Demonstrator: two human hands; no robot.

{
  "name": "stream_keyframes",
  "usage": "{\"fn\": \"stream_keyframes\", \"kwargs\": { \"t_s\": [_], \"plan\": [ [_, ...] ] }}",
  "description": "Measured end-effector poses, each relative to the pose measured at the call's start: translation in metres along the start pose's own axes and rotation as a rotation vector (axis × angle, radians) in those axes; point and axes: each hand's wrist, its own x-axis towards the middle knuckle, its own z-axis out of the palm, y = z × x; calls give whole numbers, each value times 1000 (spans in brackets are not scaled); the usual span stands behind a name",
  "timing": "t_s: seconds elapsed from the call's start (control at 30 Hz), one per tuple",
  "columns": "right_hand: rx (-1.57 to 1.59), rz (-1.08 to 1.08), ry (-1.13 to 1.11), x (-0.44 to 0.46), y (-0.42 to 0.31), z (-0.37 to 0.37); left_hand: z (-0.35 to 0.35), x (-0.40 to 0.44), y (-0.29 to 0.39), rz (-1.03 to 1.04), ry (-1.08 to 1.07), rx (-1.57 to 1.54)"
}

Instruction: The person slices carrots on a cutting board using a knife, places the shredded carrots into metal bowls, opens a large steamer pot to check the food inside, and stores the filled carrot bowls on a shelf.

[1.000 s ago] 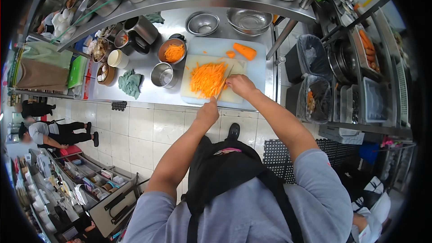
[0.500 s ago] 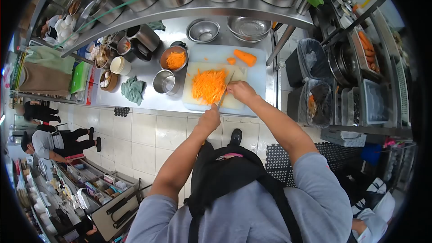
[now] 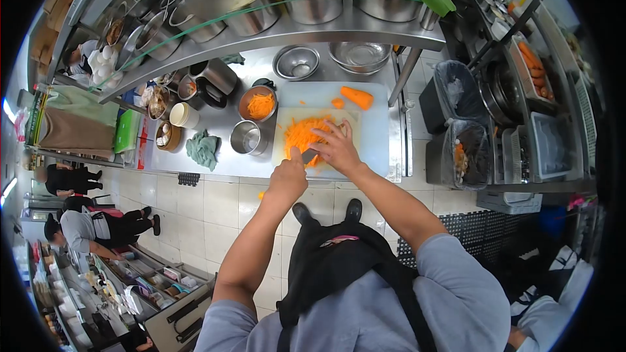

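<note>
My left hand is wrapped round the handle of a knife, at the near edge of the board. The blade points away to the right, low over the carrot shreds, partly covered by my other hand. My right hand has its fingers spread over the right side of the shredded carrot, touching it near the blade. The heap lies on a pale cutting board set on a larger bluish-white board. At its far right rest a cut carrot and a small carrot piece.
Left of the boards stand a bowl of shredded carrot and a steel pot. A green cloth lies farther left. Steel bowls sit behind, beneath a shelf of containers. Lined bins stand right; other people are at left.
My right hand has come off the far part of the blade and spread its fingers over the shreds. The knife and left hand have shifted slightly left; the camera view has also moved.
</note>
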Motion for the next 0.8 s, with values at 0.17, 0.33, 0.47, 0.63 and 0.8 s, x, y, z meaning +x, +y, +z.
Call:
{"fn": "stream_keyframes", "kwargs": {
  "t_s": [0.17,0.33,0.47,0.63,0.8],
  "plan": [
    [-17,20,51,-1,15,12,-35,-36,-27,-18,2,54],
    [-46,204,42,-13,24,27,-93,-80,-65,27,-39,113],
    [-130,344,142,-10,-5,6,-83,-52,-102,119,93,-56],
    [-190,384,-93,-12,-14,0,9,50,-116,161,314,-261],
    [-130,433,-11,-11,-12,-13,58,113,-104,255,391,-159]
  ]
}}
